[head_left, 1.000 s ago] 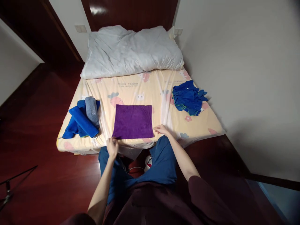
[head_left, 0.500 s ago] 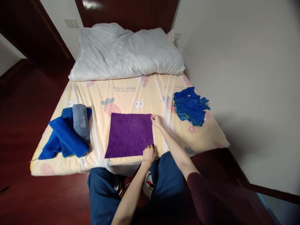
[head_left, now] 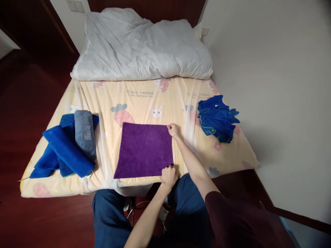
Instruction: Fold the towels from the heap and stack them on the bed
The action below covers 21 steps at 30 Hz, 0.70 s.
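Note:
A purple towel (head_left: 143,151) lies spread flat near the front edge of the bed, roughly square. My left hand (head_left: 169,177) is closed on its near right corner. At the far right corner, my right hand (head_left: 173,130) pinches the towel's edge between thumb and fingers. The right side of the towel runs between my two hands. Both corners are partly hidden under my fingers.
Folded blue towels (head_left: 68,150) and a rolled grey towel (head_left: 84,132) lie on the left. A crumpled blue cloth pile (head_left: 217,119) with green edging sits on the right. Behind are a white quilt (head_left: 144,51) and the patterned bed sheet (head_left: 139,106).
The view has tilted down and come a little closer. Both hands stay on the towel's right corners, and the towel lies flat as before.

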### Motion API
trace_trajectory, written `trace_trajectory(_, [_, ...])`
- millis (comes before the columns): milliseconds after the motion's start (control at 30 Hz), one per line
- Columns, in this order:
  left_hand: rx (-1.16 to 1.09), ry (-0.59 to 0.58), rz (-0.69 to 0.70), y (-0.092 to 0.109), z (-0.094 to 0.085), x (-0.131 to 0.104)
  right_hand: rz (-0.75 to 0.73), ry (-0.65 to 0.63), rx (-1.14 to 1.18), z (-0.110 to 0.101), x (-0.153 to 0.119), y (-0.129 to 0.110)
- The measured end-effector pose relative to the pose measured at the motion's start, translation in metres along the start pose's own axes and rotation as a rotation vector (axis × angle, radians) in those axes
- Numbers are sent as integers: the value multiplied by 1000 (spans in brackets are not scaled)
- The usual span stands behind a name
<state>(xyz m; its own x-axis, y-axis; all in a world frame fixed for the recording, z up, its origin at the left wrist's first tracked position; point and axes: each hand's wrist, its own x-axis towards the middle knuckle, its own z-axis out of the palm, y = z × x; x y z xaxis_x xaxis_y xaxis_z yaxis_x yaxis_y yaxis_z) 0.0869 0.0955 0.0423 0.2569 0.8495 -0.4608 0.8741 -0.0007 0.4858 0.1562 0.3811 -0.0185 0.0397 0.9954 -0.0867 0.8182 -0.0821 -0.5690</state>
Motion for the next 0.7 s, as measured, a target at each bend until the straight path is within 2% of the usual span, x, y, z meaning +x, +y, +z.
trace_trajectory(233, [26, 33, 102, 1, 11, -6, 98, 23, -107, -5, -7, -2])
trace_trajectory(400, [114, 42, 174, -3, 22, -6, -34, 54, -261, -16, -26, -19])
trace_trajectory(533, [153, 45, 288, -5, 33, -18, -244, 172, -237, -5, -75, -42])
trace_trajectory(567, [141, 45, 326, -7, 35, -24, -340, 144, -226, 0, -93, -46])
trace_trajectory(633, [109, 29, 403, -16, 41, -44, -545, -5, -215, 9, -131, -48])
trace_trajectory(700, [86, -8, 460, -34, 49, -74, -633, -158, -216, 13, -163, -41])
